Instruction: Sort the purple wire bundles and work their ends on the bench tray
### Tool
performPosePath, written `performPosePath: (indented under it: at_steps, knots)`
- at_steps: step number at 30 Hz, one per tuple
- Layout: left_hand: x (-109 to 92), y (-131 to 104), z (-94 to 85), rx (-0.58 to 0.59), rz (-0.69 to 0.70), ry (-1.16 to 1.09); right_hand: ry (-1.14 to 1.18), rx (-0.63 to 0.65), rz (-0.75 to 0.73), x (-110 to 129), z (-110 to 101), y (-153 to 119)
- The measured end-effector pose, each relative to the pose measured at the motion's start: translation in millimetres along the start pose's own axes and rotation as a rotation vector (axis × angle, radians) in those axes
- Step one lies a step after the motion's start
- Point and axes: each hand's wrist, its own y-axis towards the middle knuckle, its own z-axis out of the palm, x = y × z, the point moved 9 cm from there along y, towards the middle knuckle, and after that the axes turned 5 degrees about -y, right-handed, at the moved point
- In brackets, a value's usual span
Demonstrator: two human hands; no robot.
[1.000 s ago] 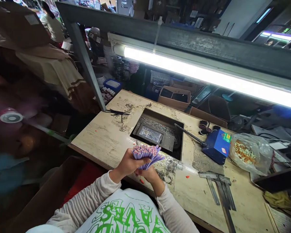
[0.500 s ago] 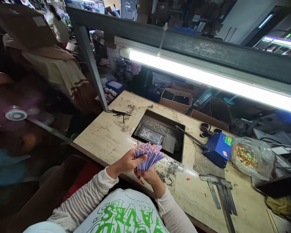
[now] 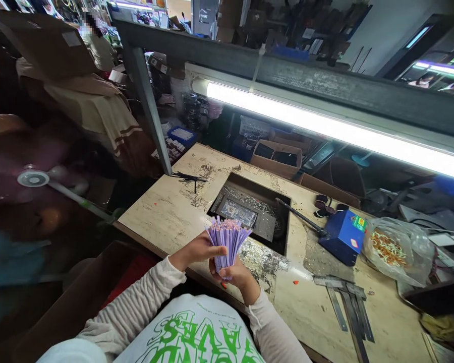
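Observation:
A thick bundle of thin purple strips with pinkish, speckled tops stands nearly upright between my hands, fanned out at its upper end. My left hand grips its left side, the thumb lying across the front. Lower down, my right hand is wrapped round the bottom of the bundle, thumb in front. Both hands are above the front edge of the wooden table. Just behind the bundle is a recessed dark tray in the tabletop, holding a metal plate and scraps.
On the right are a blue box with a rod, a plastic bag of orange and white pieces and metal rulers. Black strips lie at the back left. A lamp hangs overhead; a fan stands left.
The bundle has turned more upright, and its strips show a wider fan at the top. My right hand has closed round its base. The camera view has shifted slightly.

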Motion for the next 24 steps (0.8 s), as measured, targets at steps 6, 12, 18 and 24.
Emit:
performPosePath:
  at_steps: [6, 12, 18, 24]
  knots:
    - [31, -4, 1.3, 0.136, -0.209, -0.311, -0.034, 0.280, 0.160, -21, 1, 11]
    - [34, -2, -41.7, -0.229, -0.086, 0.074, -0.409, -0.237, 0.053, -7, -71, 13]
    - [60, 3, -69.8, -0.225, -0.014, 0.138, -0.502, -0.485, -0.018, -9, -96, 0]
    - [68, 11, -77.2, -0.218, -0.024, 0.084, -0.752, -0.580, -0.125, 3, -89, 4]
